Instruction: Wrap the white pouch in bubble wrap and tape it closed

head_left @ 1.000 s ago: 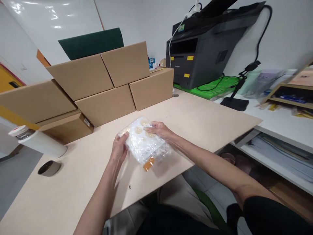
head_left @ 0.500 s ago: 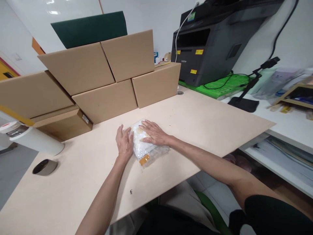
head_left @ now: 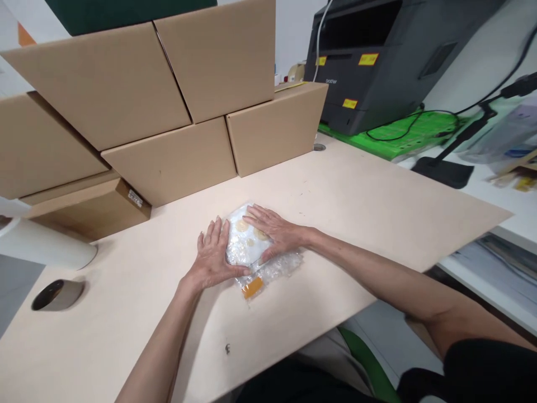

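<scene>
Packet (head_left: 243,247): one, laid on the desk (head_left: 356,207); long axis aimed roughly at the cartons (head_left: 168,162), orange tape (head_left: 252,287) opposite.
Left hand (head_left: 212,257): fingers spread along packet's left edge, nothing gripped.
Right hand (head_left: 279,230): opened flat; packet partly covered, not gripped.
Beyond packet: six or more cartons stacked; one printer (head_left: 377,84) rightward.
Left of packet: one cup (head_left: 59,295), one bottle (head_left: 50,242).

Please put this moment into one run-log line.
left hand: spread, at packet's edge | right hand: spread, on packet | packet: on table, clear-wrapped, orange tape visible

Wrapped package (head_left: 240,242) partly hidden by right hand (head_left: 277,229), printer (head_left: 377,84) cut off above.
</scene>
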Demonstrator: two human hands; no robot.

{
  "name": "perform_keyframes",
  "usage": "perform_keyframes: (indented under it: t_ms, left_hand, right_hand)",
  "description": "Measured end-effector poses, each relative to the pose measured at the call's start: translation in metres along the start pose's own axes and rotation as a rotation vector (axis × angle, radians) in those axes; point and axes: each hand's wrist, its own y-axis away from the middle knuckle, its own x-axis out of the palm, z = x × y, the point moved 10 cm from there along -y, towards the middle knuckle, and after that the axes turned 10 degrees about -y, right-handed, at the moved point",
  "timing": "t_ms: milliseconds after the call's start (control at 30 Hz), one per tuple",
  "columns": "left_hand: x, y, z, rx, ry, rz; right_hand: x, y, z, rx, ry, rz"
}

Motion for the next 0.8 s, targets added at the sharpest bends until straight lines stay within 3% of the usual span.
perform_keyframes:
  t_ms: [300, 500, 600, 700, 800]
  left_hand:
    - [0.001, -0.001, 0.000, -0.026, -0.019, 0.019]
    - [-0.002, 0.001, 0.001, -0.021, 0.013, -0.045]
    - [-0.011, 0.008, 0.002, -0.047, 0.023, -0.117]
    - [-0.027, 0.019, -0.009, -0.053, 0.044, -0.218]
    - [-0.031, 0.028, -0.041, 0.026, 0.018, -0.242]
  right_hand:
    - [0.000, 0.000, -0.001, -0.022, -0.027, -0.041]
    - [-0.003, -0.001, 0.001, 0.005, -0.124, -0.043]
    - [-0.029, 0.011, -0.013, 0.064, -0.316, -0.294]
    - [-0.056, 0.038, -0.048, 0.280, -0.489, -0.648]
    - [-0.051, 0.046, -0.066, 0.432, -0.633, -0.679]
